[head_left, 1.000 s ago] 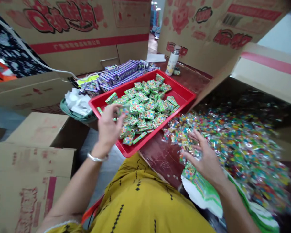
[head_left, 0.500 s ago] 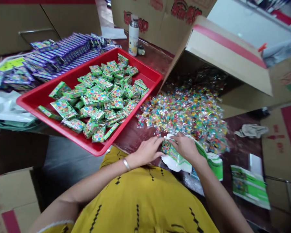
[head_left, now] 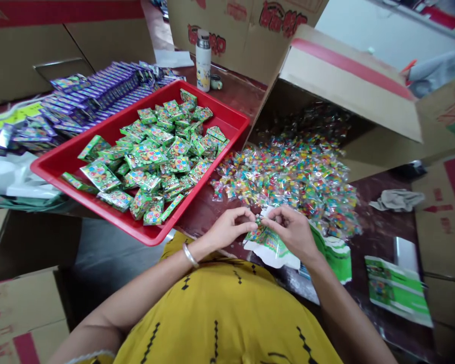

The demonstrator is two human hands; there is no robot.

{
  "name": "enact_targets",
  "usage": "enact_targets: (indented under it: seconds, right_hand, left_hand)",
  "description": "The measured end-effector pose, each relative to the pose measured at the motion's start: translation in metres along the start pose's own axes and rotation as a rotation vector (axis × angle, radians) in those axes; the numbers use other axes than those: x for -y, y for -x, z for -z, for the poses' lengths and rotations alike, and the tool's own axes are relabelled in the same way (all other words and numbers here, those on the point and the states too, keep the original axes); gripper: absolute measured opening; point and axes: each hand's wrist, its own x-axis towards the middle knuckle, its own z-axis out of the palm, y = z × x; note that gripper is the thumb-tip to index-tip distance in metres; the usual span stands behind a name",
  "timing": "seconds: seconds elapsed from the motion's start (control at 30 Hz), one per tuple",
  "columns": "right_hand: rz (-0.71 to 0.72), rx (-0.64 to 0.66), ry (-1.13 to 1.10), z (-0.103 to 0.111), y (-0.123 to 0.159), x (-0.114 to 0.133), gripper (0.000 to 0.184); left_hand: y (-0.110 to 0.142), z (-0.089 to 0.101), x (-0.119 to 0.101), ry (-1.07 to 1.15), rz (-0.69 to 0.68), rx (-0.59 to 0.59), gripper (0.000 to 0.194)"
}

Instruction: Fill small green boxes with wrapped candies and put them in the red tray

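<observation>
Both hands meet over a green printed carton [head_left: 256, 233] at the table's front edge. My left hand [head_left: 230, 226] pinches at its far end, thumb and fingertips together. Opposite it, my right hand [head_left: 292, 231] has its fingers curled in at the same end, beside a small white flap. Flat green and white carton blanks [head_left: 276, 255] lie beneath the hands and spread right under my right wrist. Just beyond is a heap of small clear packets of colourful candies [head_left: 288, 174]. The fingers partly hide the carton's end.
Left, a red tray [head_left: 144, 237] holds many filled-out green boxes [head_left: 147, 154]. Behind it are rows of purple boxes [head_left: 98, 91]. A thermos [head_left: 203, 60] stands at the back. An open cardboard box [head_left: 352, 68] lies behind the packets; a cloth [head_left: 397, 200] and green pouch [head_left: 396, 290] lie right.
My hands have shifted from lying over the carton to pinching at its far end, with fingers more curled and raised. The view has tilted slightly.
</observation>
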Motion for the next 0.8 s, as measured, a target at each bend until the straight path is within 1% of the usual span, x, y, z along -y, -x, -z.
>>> enact_targets:
  seconds: [0.07,0.1,0.13,0.17,0.2,0.27,0.37,0.43,0.5,0.53,0.63,0.67,0.7,0.73,0.8]
  right_hand:
    - [0.021,-0.045,-0.094,0.0,0.001,0.012,0.015]
    - [0.023,-0.058,-0.133,0.001,0.001,0.016,0.014]
    - [0.012,-0.041,-0.167,0.002,0.001,0.019,0.014]
    - [-0.014,0.017,-0.197,0.004,0.001,0.02,0.013]
    - [-0.052,0.108,-0.222,0.008,0.002,0.02,0.013]
    - [-0.152,0.385,-0.252,0.018,0.002,0.015,0.018]
    - [-0.287,0.65,-0.32,0.029,-0.003,0.004,0.029]
    - [-0.338,0.695,-0.38,0.027,-0.006,0.0,0.037]
    - [-0.36,0.7,-0.405,0.02,-0.007,0.003,0.04]
    - [-0.368,0.72,-0.399,0.016,-0.006,0.006,0.037]
    - [-0.389,0.865,-0.379,0.003,-0.004,0.015,0.027]
    - [-0.379,0.852,-0.385,0.0,-0.005,0.018,0.028]
    - [-0.357,0.762,-0.4,-0.002,-0.006,0.019,0.032]
    - [-0.325,0.6,-0.422,-0.005,-0.009,0.019,0.038]
    - [-0.252,0.205,-0.462,-0.011,-0.013,0.017,0.052]
  left_hand:
    - [-0.001,0.004,-0.003,0.306,0.11,0.125,0.031]
    - [-0.001,0.005,-0.003,0.437,0.164,0.167,0.035]
    - [-0.001,0.005,-0.003,0.541,0.206,0.194,0.04]
    - [0.001,0.005,-0.003,0.615,0.231,0.215,0.045]
    - [0.003,0.004,-0.003,0.653,0.239,0.236,0.05]
    - [0.007,0.005,-0.006,0.628,0.22,0.294,0.056]
    - [0.011,0.011,-0.01,0.475,0.194,0.41,0.061]
    - [0.014,0.017,-0.011,0.384,0.177,0.421,0.064]
    - [0.016,0.021,-0.01,0.306,0.144,0.378,0.064]
    - [0.017,0.022,-0.008,0.267,0.124,0.353,0.062]
    - [0.019,0.022,-0.003,0.192,0.086,0.285,0.052]
    - [0.019,0.022,-0.002,0.184,0.077,0.228,0.049]
    - [0.019,0.022,-0.002,0.179,0.062,0.147,0.046]
    - [0.019,0.022,-0.003,0.175,0.043,0.052,0.044]
    - [0.017,0.02,-0.005,0.188,-0.004,-0.141,0.041]
